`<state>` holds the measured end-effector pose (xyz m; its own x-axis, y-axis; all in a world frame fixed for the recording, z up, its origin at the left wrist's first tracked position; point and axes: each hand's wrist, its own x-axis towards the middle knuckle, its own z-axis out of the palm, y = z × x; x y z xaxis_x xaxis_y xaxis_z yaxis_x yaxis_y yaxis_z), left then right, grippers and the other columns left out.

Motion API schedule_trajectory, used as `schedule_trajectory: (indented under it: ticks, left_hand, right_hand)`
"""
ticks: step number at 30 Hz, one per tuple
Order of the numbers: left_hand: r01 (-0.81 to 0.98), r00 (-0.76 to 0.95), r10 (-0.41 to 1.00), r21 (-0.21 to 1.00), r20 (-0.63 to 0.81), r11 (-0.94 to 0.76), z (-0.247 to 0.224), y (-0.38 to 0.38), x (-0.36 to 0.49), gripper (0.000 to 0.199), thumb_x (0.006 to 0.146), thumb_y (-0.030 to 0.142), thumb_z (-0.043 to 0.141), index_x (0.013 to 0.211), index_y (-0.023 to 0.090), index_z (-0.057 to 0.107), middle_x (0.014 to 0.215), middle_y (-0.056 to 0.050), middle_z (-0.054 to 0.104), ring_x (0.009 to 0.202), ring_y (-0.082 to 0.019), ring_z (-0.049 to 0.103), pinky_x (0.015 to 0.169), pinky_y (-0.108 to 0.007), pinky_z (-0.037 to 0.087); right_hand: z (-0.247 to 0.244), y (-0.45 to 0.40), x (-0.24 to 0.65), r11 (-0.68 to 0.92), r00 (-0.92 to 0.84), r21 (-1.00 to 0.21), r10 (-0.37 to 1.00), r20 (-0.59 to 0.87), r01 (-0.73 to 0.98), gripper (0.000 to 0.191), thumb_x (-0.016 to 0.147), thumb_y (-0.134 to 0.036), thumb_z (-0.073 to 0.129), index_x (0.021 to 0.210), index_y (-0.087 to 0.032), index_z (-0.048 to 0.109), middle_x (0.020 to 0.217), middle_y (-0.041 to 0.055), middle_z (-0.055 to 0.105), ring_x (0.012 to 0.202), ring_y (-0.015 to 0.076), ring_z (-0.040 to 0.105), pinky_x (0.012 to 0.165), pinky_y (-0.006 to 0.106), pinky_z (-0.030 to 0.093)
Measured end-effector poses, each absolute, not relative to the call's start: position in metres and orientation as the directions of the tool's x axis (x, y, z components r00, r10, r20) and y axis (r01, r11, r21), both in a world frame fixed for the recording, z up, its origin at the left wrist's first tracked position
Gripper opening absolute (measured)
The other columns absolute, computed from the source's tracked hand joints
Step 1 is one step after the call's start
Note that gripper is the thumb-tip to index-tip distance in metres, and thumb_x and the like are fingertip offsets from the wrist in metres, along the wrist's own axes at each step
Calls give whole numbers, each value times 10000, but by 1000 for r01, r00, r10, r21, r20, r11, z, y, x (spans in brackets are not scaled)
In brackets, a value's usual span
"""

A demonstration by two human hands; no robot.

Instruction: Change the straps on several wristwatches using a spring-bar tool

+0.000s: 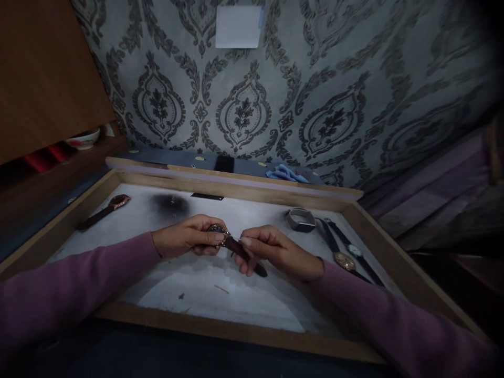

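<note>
A watch (240,250) with a dark round face and a brown strap is held over the middle of a white-bottomed wooden tray (157,316). My left hand (189,236) is closed on its case, the thumb resting on the face. My right hand (271,249) is closed beside the strap, near where it joins the case. Thumb and forefinger are pinched there, and the other fingers curl under the strap. Whether a small tool sits in that pinch is too small to tell.
A brown-strapped watch (118,201) lies at the tray's left. On the right are a metal-banded watch (301,219), a gold-faced watch (344,261) and a white-faced watch (354,250). Behind the rim lie a blue cloth (286,173) and a dark flat object (224,164).
</note>
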<state>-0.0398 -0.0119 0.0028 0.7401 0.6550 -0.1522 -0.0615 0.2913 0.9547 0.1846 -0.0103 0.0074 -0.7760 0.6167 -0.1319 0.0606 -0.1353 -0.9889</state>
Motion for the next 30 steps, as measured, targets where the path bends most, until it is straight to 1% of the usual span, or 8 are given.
schedule_trajectory:
  ticks: [6,15,18,25,30]
  left_hand:
    - [-38,739,653,957,-166,286,4,-12,-39,292,803,385,662,818,134,513,553,74,398,462,-51,277,430,-209,125]
    - [-48,750,650,970,-122,237,5,-11,-41,228,831,339,627,819,143,510,576,80,361,475,-55,286,437,-205,144]
    - [-18,754,646,980,-117,199,6,-11,-42,225,848,348,605,837,142,514,575,76,379,481,-61,295,446,-211,162]
    - [67,758,643,993,-112,95,11,-12,-42,264,863,403,577,835,152,500,572,75,390,501,-76,297,471,-220,192]
    - [86,741,667,996,-80,23,12,-12,-42,281,862,420,572,846,145,514,584,62,418,510,-79,309,484,-229,204]
  right_hand:
    - [6,-11,185,-124,-771,-989,622,-136,74,424,870,-504,601,737,-101,610,719,51,671,603,89,635,583,203,542]
    - [9,-12,185,-134,-760,-988,632,-150,83,423,860,-510,611,762,-99,630,748,59,671,632,97,643,595,214,540]
    - [10,-13,185,-126,-758,-987,633,-154,96,437,852,-526,610,747,-102,624,736,55,669,628,95,641,595,210,538]
    - [9,-15,184,-35,-743,-990,657,-128,139,492,841,-594,576,739,-114,616,691,42,652,587,91,614,570,213,523]
    - [13,-16,184,21,-733,-987,672,-102,157,515,844,-617,553,748,-114,613,675,42,639,575,95,603,552,214,503]
